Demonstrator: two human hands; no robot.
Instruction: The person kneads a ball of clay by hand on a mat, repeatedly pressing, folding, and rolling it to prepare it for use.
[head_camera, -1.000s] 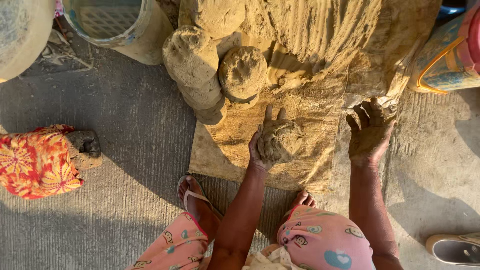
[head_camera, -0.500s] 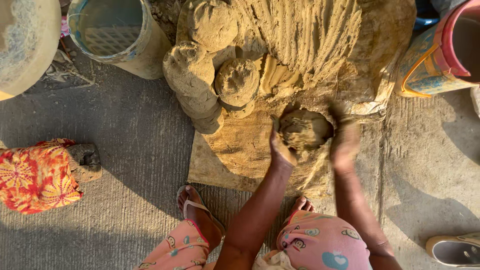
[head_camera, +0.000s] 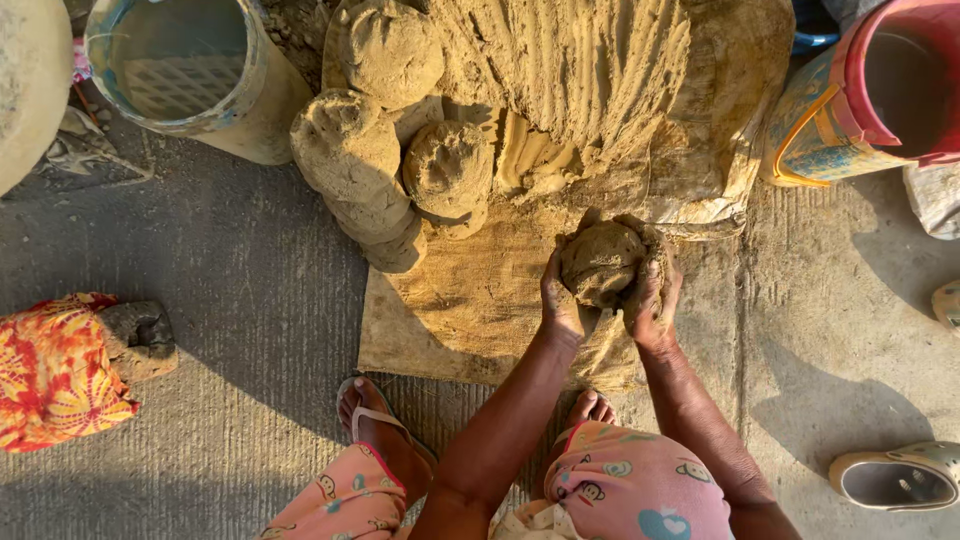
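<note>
**Inspector:** State of your hands and the lump?

**Me:** My left hand (head_camera: 562, 305) and right hand (head_camera: 652, 295) cup the clay ball (head_camera: 601, 262) from both sides, fingers (head_camera: 668, 275) curled close round it and bearing on its surface. It sits over the far right part of the sack (head_camera: 470, 300), just short of the big clay heap (head_camera: 580, 70).

**Inspector:** Risks?

**Me:** In my judgement, the ball could crack or shed crumbs if I press unevenly; its skin looks dry and rough. A slack hold could let it fall on the sack and flatten. The three shaped lumps (head_camera: 350, 150) stand at the sack's far left edge, well apart, so knocking them seems unlikely.

**Inspector:** Appearance of the ball?

**Me:** Roundish, dull brown, lumpy, coarse-grained, creased on top. My fingers are smeared with the same clay.

**Inspector:** Surroundings?

**Me:** A bucket (head_camera: 190, 70) beyond the sack's far left corner, a coloured bucket (head_camera: 860, 100) past its far right.
</note>
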